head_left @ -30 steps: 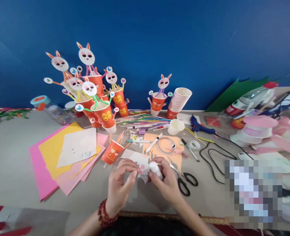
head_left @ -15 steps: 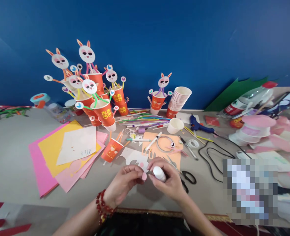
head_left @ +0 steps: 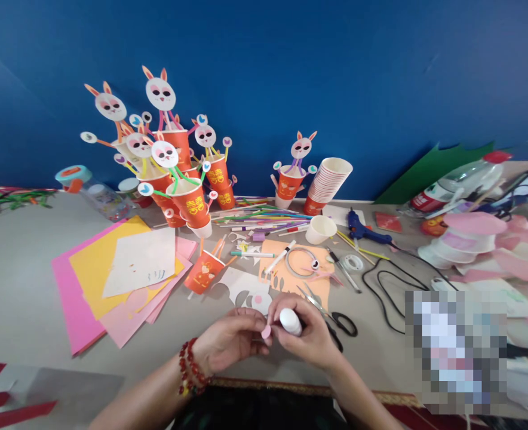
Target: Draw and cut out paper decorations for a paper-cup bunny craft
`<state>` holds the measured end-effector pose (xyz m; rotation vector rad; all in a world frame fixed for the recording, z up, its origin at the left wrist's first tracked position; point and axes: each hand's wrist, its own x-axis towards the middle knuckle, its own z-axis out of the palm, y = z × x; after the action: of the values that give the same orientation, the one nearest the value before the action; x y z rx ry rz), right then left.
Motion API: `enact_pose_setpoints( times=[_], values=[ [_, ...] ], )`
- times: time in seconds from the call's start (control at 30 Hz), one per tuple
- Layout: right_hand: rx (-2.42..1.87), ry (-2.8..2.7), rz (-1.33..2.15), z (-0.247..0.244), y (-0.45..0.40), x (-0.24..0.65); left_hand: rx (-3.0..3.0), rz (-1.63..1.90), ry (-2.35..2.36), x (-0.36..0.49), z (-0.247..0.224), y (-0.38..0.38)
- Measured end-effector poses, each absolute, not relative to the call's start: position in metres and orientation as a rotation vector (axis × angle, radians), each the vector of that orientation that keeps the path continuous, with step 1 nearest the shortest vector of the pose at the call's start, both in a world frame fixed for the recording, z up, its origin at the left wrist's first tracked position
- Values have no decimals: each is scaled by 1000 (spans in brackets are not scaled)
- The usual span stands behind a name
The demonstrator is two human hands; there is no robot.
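Note:
Between its thumb and fingertips, my left hand (head_left: 237, 337) pinches a small pink paper circle (head_left: 266, 332). My right hand (head_left: 306, 331) is wrapped round a white tube (head_left: 289, 321) that looks like a glue stick; its thumb and forefinger meet the edge of the circle. Just beyond my hands lies a white paper disc (head_left: 258, 301) with a pink spot on it, partly covered by my right fingers. Cut white paper (head_left: 241, 286) and a peach sheet (head_left: 273, 254) with cut-outs lie behind. Beside my right hand are black-handled scissors (head_left: 342, 322).
Red paper cups with rabbit heads (head_left: 192, 206) stand at the back left. A tilted red cup (head_left: 204, 272) sits nearer. Coloured sheets (head_left: 85, 298) spread at left. A cup stack (head_left: 329, 182), a blue glue gun (head_left: 367, 230) with its black cable and a bottle (head_left: 461, 179) are at right.
My left hand has brought the pink circle slightly right and nearer to me, up to my right fingertips. The white tube stays in my right hand.

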<state>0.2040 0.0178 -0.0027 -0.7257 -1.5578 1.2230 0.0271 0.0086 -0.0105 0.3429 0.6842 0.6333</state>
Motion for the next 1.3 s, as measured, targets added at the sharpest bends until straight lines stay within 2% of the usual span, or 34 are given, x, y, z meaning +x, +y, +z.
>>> enact_pose_setpoints(
  times=[0.23, 0.3, 0.43, 0.57, 0.77, 1.3],
  values=[
    [-792, -1430, 1413, -5, 20, 205, 454, 656, 734, 25, -9, 6],
    [-926, -1417, 1422, -10, 25, 211, 834, 735, 886, 19, -7, 3],
    [-1294, -1509, 1418, -21, 42, 225, 1955, 788, 1084, 5, -10, 0],
    [-1413, -1716, 1278, -27, 53, 226, 2476, 647, 1030, 3, -22, 2],
    [-1571, -1908, 1046, -30, 53, 217, 2614, 446, 1106, 10, -35, 11],
    [-1618, -1955, 966, -43, 55, 211, 2571, 520, 1079, 4, -49, 14]
  ],
)
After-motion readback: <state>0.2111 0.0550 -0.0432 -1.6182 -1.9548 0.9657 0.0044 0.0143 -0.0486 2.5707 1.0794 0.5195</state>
